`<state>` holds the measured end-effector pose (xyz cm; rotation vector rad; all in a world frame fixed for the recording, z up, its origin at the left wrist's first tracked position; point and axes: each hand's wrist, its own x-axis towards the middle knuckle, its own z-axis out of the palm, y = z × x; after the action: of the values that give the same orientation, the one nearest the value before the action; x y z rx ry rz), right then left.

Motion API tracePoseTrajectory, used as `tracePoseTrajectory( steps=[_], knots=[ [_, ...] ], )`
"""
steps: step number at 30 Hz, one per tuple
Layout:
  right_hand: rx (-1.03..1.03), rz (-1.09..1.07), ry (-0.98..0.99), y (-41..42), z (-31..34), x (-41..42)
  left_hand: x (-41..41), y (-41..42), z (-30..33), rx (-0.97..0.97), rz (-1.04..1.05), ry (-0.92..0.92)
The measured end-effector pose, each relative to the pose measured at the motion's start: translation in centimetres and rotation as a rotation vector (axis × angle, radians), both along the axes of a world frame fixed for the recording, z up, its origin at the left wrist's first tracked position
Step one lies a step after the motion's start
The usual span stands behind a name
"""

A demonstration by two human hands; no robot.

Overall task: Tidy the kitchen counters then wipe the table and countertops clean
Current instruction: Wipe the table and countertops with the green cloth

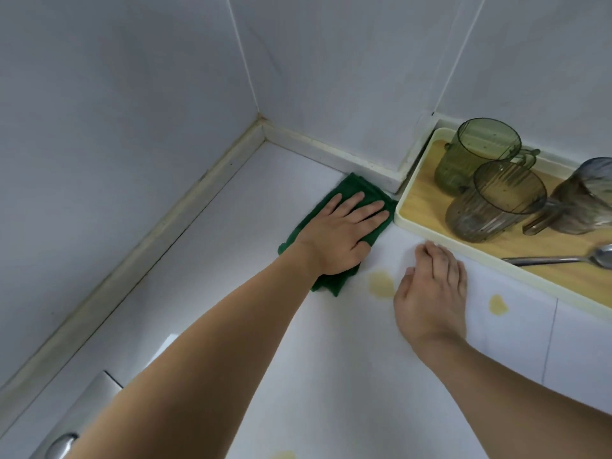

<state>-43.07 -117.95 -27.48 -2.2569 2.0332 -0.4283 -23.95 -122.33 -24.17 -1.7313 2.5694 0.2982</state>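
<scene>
Near the far corner of the white desk (231,260), where two grey tiled walls meet at about 11 o'clock, the left hand (341,233) lies flat with fingers straight and slightly spread, pressing a green cloth (334,283) onto the surface. The cloth's far corner touches the raised white ledge (331,157) along the back wall, and its right corner meets the rim of a cream tray (430,240) with a wood-grain floor at 2 o'clock. The right hand (430,293) rests on the desk just beside the tray's near rim, fingers loosely bent with the tips down, holding nothing. Between the hands sits a yellowish stain (382,284); a second one (497,305) lies to 3 o'clock of the right hand, and a third (284,454) shows at the bottom edge. On the tray stand a green ribbed mug (477,154), a smoky ribbed mug (490,207) just in front of it, and a third glass mug (586,200) cut by the frame, with a metal spoon (563,259) lying near the rim. Open desk runs toward 7 o'clock along the left wall, where a metal fitting (63,443) sits. No writing is legible anywhere.
</scene>
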Motion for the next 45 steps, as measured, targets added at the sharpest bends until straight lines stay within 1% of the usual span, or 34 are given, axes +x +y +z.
tracePoseTrajectory(
  steps=[2,4,8,11,13,15,20,23,25,31,37,40,45],
  knots=[
    [-0.006,0.002,-0.003,-0.1,0.0,0.0,1.2,1.6,0.1,0.005,-0.04,0.013],
    [-0.011,-0.005,-0.012,-0.1,-0.1,0.1,2.5,3.3,0.0,0.022,-0.013,0.035],
    [-0.023,-0.008,-0.025,0.2,0.0,0.3,3.5,5.0,-0.2,0.018,0.161,0.078],
    [-0.023,-0.004,-0.027,0.1,0.1,0.4,2.8,3.7,-0.3,0.022,0.295,0.076],
    [-0.02,0.003,-0.018,0.1,0.0,0.3,1.9,2.4,-0.3,0.024,0.348,0.062],
    [-0.02,0.017,-0.013,0.1,0.0,0.2,0.7,0.7,-0.2,0.026,0.344,0.051],
    [-0.02,0.034,-0.006,0.0,-0.3,-0.1,-1.4,-1.1,-0.2,0.006,0.224,0.016],
    [0.006,0.047,0.009,-0.1,-0.1,-0.1,-0.9,1.1,-0.3,0.01,0.142,0.009],
    [0.028,0.053,0.029,-0.2,0.0,-0.3,-0.7,3.8,0.0,0.03,0.129,0.016],
    [0.047,0.05,0.022,0.0,0.4,-0.2,1.3,14.6,0.1,0.034,0.19,-0.01],
    [0.07,0.055,0.017,0.4,0.9,-0.2,3.9,27.0,0.1,0.062,0.303,-0.014],
    [0.066,0.052,-0.001,0.7,0.7,-0.3,4.0,27.9,-0.1,0.07,0.353,-0.021],
    [0.054,0.056,-0.009,0.6,0.5,-0.2,3.4,22.7,-0.4,0.03,0.392,-0.028]
  ],
)
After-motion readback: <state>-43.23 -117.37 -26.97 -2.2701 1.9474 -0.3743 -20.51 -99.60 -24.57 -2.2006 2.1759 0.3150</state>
